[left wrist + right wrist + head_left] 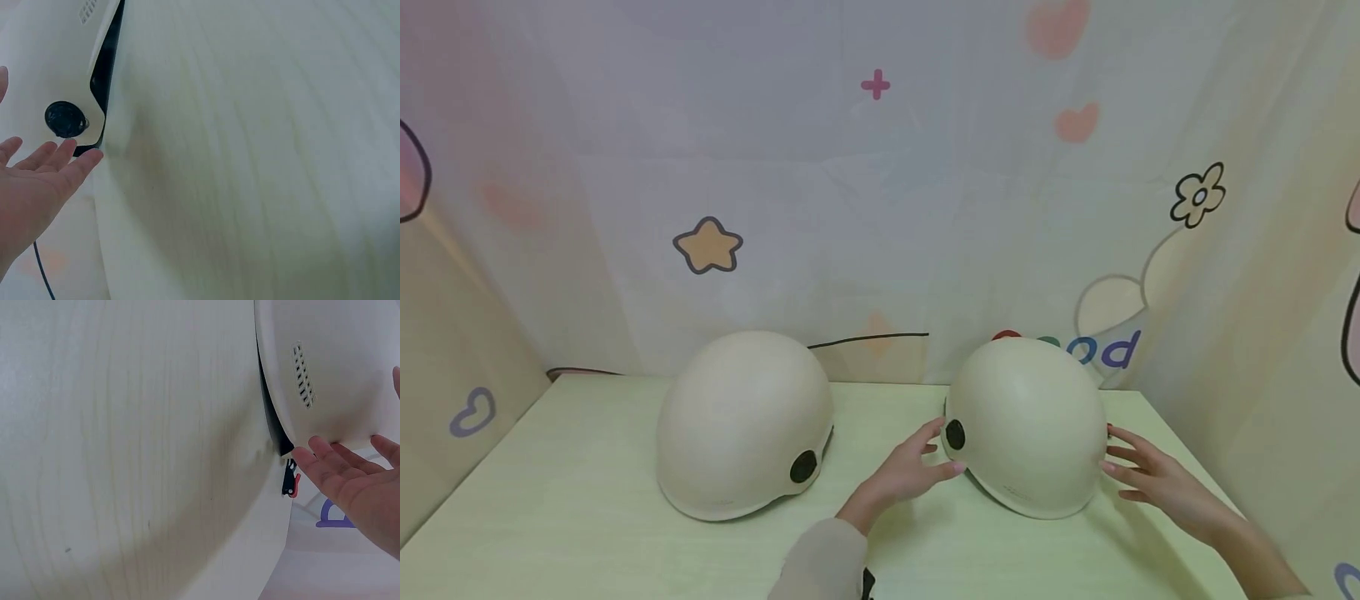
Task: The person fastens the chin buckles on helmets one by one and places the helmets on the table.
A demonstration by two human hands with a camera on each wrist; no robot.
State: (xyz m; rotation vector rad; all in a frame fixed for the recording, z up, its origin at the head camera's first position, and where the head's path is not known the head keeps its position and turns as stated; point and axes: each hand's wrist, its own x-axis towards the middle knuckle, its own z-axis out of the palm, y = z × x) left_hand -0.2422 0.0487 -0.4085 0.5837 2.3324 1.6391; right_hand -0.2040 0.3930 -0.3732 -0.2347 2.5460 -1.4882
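A cream helmet rests on the table at the right, dome up, with a round black disc on its side. My left hand is at its left side, fingers spread and fingertips right by the disc; the left wrist view shows the palm facing the shell. On the opposite side, my right hand has its fingertips at the shell, fingers gently bent and parted. Small vent slots and a black and red strap buckle at the helmet's edge appear in the right wrist view.
A second cream helmet sits on the pale wood-grain table to the left, its own black disc facing right. Behind the table hangs a printed curtain with stars, hearts and flowers, and curtain walls stand on both sides.
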